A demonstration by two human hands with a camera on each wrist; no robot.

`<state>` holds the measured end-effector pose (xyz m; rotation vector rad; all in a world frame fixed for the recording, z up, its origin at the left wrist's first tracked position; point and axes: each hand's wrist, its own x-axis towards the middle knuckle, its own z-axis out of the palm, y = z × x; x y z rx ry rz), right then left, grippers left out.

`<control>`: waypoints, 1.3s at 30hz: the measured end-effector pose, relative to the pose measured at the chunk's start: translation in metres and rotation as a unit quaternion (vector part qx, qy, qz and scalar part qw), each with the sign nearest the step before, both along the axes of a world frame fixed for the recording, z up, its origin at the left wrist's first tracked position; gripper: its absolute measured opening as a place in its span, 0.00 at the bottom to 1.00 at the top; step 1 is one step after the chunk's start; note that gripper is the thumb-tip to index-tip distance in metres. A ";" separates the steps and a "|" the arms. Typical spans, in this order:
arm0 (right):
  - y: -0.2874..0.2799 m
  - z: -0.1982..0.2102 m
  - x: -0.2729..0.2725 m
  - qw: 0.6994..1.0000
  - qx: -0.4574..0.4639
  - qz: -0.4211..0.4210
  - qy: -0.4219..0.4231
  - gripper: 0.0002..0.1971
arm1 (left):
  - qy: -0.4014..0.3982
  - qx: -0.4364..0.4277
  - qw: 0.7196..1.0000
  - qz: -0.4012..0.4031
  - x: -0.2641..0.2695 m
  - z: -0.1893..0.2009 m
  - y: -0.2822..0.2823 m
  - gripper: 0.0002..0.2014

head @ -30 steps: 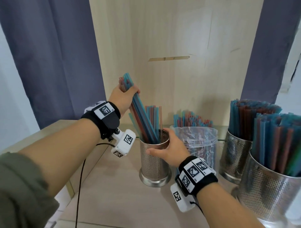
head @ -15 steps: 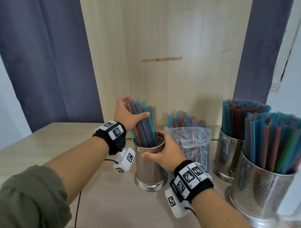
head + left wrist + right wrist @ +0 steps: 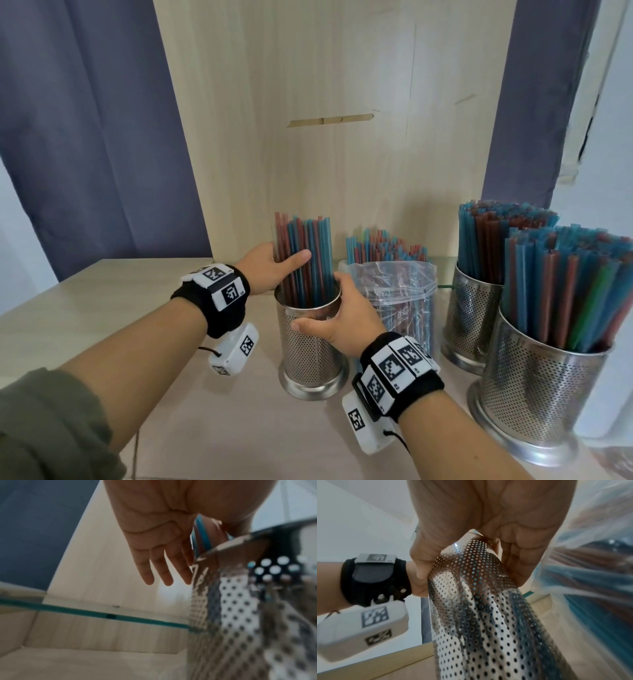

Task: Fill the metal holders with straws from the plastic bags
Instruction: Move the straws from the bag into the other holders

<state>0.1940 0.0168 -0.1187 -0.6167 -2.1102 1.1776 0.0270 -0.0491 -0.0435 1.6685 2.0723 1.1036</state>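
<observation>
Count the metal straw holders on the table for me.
3. One holder stands at centre, gripped at its rim by the right hand; a second holder stands at the back right; a third holder stands nearest on the right. Others may lie outside the frame.

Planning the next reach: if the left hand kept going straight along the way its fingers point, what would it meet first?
Probably the wooden back panel. The left hand points its straight fingers past the holder and its straws, with nothing between; depth is unclear.
</observation>
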 end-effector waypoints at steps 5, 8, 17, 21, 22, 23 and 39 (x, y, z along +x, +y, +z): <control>0.000 -0.002 0.000 1.000 0.006 -0.005 -0.005 0.52 | 0.093 0.026 0.995 -0.034 0.000 -0.028 -0.032 0.50; -0.001 0.000 0.002 1.000 0.002 0.002 -0.004 0.50 | 0.100 0.056 0.993 -0.015 0.003 -0.054 -0.046 0.51; -0.008 0.014 0.009 0.999 -0.021 0.036 -0.025 0.48 | -0.005 0.130 0.991 -0.022 0.021 -0.080 -0.047 0.55; -0.009 0.018 0.012 0.998 -0.034 0.049 -0.032 0.44 | 0.009 0.120 0.993 -0.008 0.022 -0.080 -0.043 0.53; -0.010 0.020 0.014 0.997 -0.032 0.057 -0.039 0.42 | 0.018 0.124 0.992 0.002 0.022 -0.081 -0.042 0.51; -0.011 0.023 0.017 0.996 -0.026 0.066 -0.055 0.42 | 0.025 0.129 0.991 0.010 0.021 -0.083 -0.041 0.51; 0.046 0.060 0.057 0.883 0.285 -0.196 -0.318 0.23 | 0.025 0.105 0.989 0.098 0.016 -0.094 -0.029 0.59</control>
